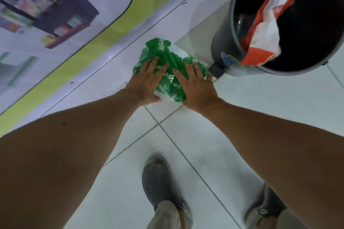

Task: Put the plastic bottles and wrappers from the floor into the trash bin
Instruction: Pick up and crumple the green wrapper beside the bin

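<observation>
Two bare forearms fill the lower part of the view, reaching down over a white tiled floor [242, 98] past two grey shoes [160, 178]. The left hand [144, 84] and right hand [197, 85] lie on a crumpled green wrapper [167, 57], fingers spread wide and flat on top of it, pressing or gathering rather than closed around it. The wrapper rests on the floor just beside the foot of the grey bin [223, 42]. The bin already holds an orange-and-white wrapper [266, 29] that sticks up past the rim, and something clear, probably a bottle, shows deeper inside. So the task looks well along: this green wrapper remains to go in, and no other litter shows on the floor in view.
</observation>
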